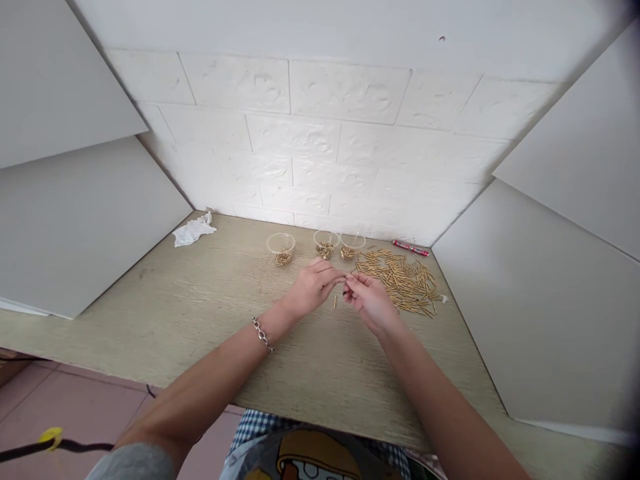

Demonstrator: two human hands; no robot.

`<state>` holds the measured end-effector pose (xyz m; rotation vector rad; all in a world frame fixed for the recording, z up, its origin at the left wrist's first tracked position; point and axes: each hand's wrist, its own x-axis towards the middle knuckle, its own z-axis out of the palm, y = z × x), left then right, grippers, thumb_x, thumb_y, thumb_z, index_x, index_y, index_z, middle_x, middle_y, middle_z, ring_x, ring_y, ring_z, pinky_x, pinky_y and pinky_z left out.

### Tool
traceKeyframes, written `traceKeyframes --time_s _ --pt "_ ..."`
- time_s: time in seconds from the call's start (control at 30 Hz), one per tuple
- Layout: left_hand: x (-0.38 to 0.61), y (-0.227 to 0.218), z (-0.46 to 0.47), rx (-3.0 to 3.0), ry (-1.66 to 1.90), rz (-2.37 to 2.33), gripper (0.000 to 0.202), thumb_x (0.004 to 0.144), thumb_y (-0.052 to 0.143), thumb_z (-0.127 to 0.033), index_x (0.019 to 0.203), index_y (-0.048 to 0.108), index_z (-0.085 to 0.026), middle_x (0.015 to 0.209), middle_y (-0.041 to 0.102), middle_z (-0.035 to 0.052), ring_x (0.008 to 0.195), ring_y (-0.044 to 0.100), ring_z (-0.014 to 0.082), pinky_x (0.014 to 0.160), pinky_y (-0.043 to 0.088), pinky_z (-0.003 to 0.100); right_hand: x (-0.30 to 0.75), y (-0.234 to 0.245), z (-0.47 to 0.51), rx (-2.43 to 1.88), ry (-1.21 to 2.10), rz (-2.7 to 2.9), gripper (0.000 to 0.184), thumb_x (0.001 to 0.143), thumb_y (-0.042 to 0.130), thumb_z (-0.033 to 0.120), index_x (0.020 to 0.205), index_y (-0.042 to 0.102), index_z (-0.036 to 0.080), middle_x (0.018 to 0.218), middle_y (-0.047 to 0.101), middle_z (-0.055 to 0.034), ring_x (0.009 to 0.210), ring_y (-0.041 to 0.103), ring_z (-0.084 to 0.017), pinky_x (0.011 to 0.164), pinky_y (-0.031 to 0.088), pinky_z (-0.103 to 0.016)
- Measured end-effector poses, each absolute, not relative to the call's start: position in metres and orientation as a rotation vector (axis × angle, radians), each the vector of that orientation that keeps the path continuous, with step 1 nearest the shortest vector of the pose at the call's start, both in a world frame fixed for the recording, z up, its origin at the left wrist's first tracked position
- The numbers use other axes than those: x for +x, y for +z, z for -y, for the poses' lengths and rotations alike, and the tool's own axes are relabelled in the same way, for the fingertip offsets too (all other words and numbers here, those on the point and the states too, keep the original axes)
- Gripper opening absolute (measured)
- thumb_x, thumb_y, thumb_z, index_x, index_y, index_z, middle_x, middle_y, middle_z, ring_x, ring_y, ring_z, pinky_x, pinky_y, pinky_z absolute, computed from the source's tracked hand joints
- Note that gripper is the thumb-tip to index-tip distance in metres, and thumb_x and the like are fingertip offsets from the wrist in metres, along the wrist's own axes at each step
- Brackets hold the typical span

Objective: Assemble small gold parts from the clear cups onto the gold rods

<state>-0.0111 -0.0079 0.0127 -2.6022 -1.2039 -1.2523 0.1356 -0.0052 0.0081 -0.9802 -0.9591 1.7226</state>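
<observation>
My left hand (314, 287) and my right hand (369, 300) meet fingertip to fingertip over the wooden table (200, 313), pinching a small gold part (345, 278) between them. Which hand bears it is hard to tell. A single gold pin (335, 302) lies on the table just below the fingers. A pile of gold pins (403, 279) spreads to the right of my right hand. Three small clear cups (281, 248), (325, 244), (352, 245) with gold pieces inside stand just beyond my hands. A chain bracelet (263, 334) circles my left wrist.
A crumpled white cloth (193, 231) lies at the table's far left corner. A red pen-like object (411, 248) rests by the white brick wall at the back right. Grey panels close in both sides. A black cable with a yellow tip (50, 440) hangs at lower left.
</observation>
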Motion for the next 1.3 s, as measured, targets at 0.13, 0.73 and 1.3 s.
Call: traceKeyframes --time_s 0.13,0.73,1.3 --pt "-0.0117 0.0126 0.0053 -2.642 -1.29 1.234 0.023 0.084 0.045 -0.029 0.082 0.063 -0.016 0.069 0.063 0.0039 0.069 0.053 0.0129 0.067 0.042 0.027 0.1368 0.0074 0.0062 -0.946 1.897 0.809 0.02 0.059 0.07 0.028 0.064 0.054 0.016 0.055 0.051 0.0034 0.048 0.044 -0.006 0.048 0.038 -0.021" --pt "-0.0152 0.0188 0.0026 -2.815 -1.329 1.222 0.022 0.083 0.049 -0.025 0.091 0.065 -0.015 0.085 0.069 0.0052 0.078 0.061 0.0126 0.07 0.046 0.023 0.1393 0.0083 0.004 -0.939 1.854 0.763 0.026 0.055 0.075 0.031 0.064 0.058 0.015 0.055 0.052 0.0039 0.048 0.043 -0.005 0.047 0.038 -0.019" --pt "-0.0177 0.0218 0.0063 -2.772 -0.854 1.25 0.026 0.087 0.037 -0.022 0.091 0.061 -0.014 0.082 0.064 0.0065 0.078 0.056 0.0146 0.075 0.043 0.028 0.1399 0.0054 0.0027 -1.054 1.621 1.072 0.031 0.056 0.07 0.043 0.065 0.057 0.016 0.056 0.051 0.0036 0.048 0.041 -0.006 0.048 0.034 -0.022"
